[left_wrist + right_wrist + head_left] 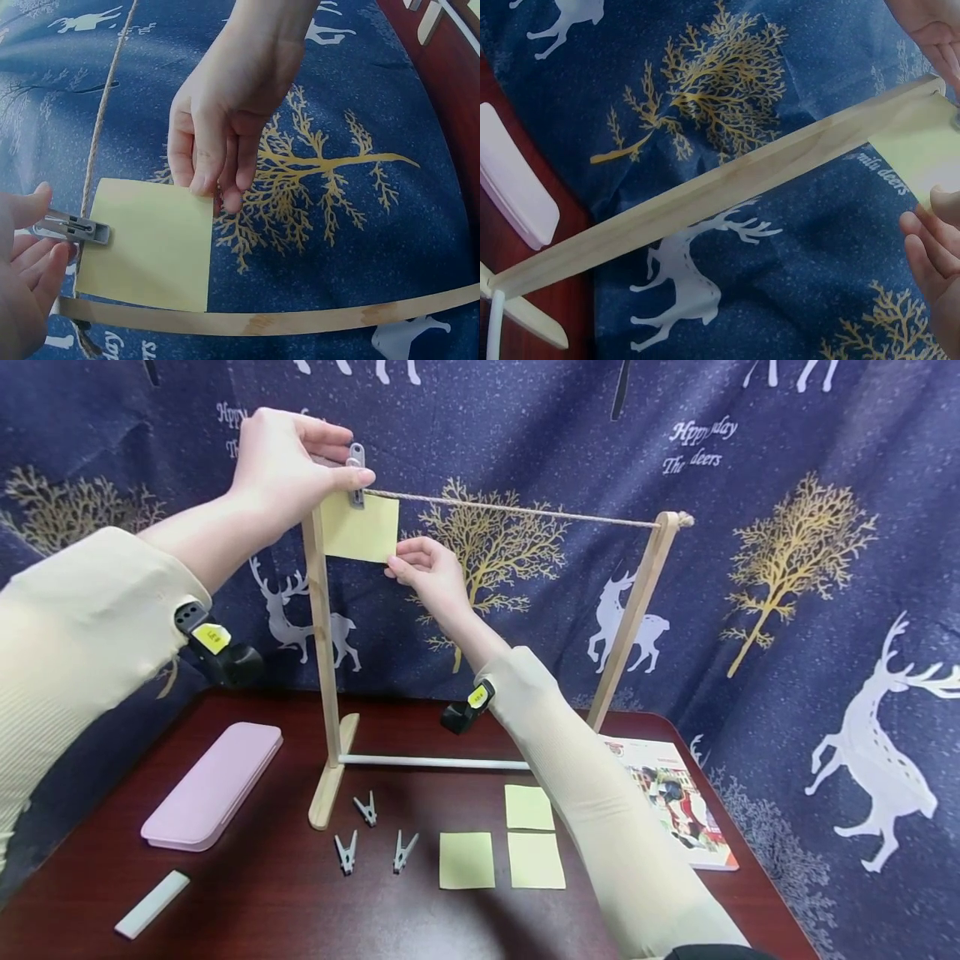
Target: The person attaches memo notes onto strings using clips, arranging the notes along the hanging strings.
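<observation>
At the left end of the twine line (517,508), my left hand (281,464) pinches a grey clothespin (357,477), thumb in front and fingers behind. Its jaws overlap the top edge of a yellow sticky note (363,531) hanging at the twine. My right hand (431,568) pinches the note's lower right corner between thumb and fingers. In the left wrist view the clothespin (73,226) lies across the note's edge (150,244), and the right hand (225,124) holds the far corner. From the right wrist, the note (915,146) partly covers the wooden post's top.
A wooden frame (324,652) with a white crossbar (435,762) carries the twine. On the table lie several grey clothespins (347,852), yellow sticky notes (467,861), a pink case (213,785), a white bar (153,904) and a booklet (675,802). A patterned cloth hangs behind.
</observation>
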`<state>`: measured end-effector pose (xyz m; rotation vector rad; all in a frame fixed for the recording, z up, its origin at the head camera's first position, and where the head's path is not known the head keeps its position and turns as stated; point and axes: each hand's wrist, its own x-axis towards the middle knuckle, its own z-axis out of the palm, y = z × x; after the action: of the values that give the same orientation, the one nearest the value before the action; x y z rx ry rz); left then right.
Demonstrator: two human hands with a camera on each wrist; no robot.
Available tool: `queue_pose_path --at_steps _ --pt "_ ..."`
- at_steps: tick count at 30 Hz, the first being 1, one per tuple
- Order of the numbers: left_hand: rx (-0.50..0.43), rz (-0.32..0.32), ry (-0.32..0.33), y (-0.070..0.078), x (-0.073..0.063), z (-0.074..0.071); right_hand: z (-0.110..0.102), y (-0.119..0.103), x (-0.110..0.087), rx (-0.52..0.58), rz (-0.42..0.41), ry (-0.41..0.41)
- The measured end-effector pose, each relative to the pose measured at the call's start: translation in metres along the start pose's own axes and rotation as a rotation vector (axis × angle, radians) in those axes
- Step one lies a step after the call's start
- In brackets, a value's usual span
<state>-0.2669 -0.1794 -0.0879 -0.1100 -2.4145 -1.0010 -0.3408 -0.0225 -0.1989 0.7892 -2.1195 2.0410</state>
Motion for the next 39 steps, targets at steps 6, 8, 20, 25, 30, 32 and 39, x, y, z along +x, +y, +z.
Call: queue_pose_path --at_steps 6,8,20,25,30,32,39 --pt "-0.057 0.036 0.066 -0.001 -0.006 0.002 -0.006 0.011 -0.005 -0.007 0.013 -0.006" --pt "-0.087 0.061 0.12 -0.001 -0.008 0.001 -0.008 0.015 -0.007 -0.01 0.012 -0.008" --pt "-0.236 0.285 0.193 -0.007 -0.035 0.012 -0.03 0.039 -0.025 0.017 -0.021 0.02" --pt "-0.2 0.344 0.116 -0.022 -0.053 0.022 -0.04 0.044 -0.038 0.046 -0.012 0.029" --pt "-0.146 0.366 0.046 -0.041 -0.072 0.035 -0.052 0.052 -0.054 0.006 -0.014 0.041" --pt "-0.141 0.351 0.017 -0.049 -0.079 0.039 -0.056 0.057 -0.06 -0.01 -0.013 0.04" --pt "-0.099 0.333 -0.132 -0.083 -0.097 0.054 -0.064 0.08 -0.078 -0.013 0.021 0.037"
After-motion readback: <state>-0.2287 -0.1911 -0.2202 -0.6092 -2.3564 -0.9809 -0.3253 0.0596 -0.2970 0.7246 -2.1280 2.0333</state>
